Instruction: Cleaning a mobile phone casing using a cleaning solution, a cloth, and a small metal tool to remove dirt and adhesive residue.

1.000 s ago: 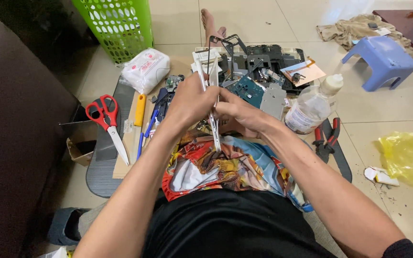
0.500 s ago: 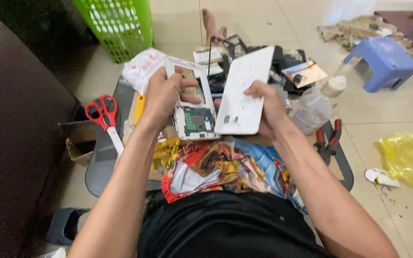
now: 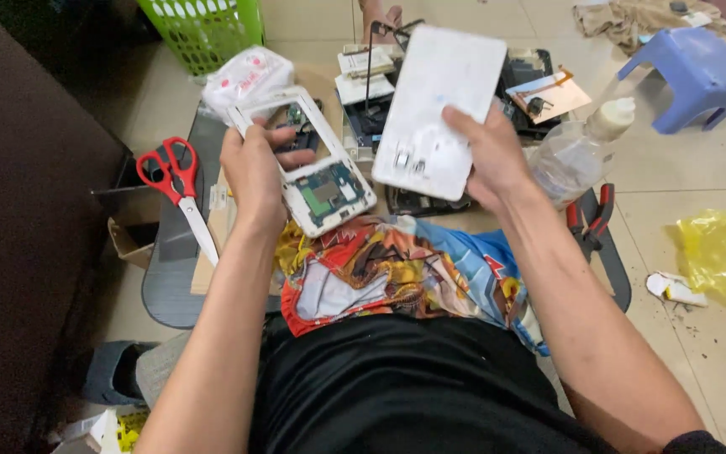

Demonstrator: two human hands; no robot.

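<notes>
Left hand (image 3: 254, 172) gripping opened tablet body (image 3: 308, 164), right hand (image 3: 489, 155) at 3 o'clock clutching white back cover (image 3: 439, 109): risk of exposed circuit board snagging, or cover slipping from 1 loose pinch.

White back cover (image 3: 439, 109) now farther from the opened tablet frame (image 3: 313, 164).

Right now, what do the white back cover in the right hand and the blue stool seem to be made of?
White back cover, held by the right hand: probably thin plastic, smooth matte white with small cut-outs. Blue stool: apparently moulded plastic, one uniform colour with rounded edges and a slight sheen.
</notes>
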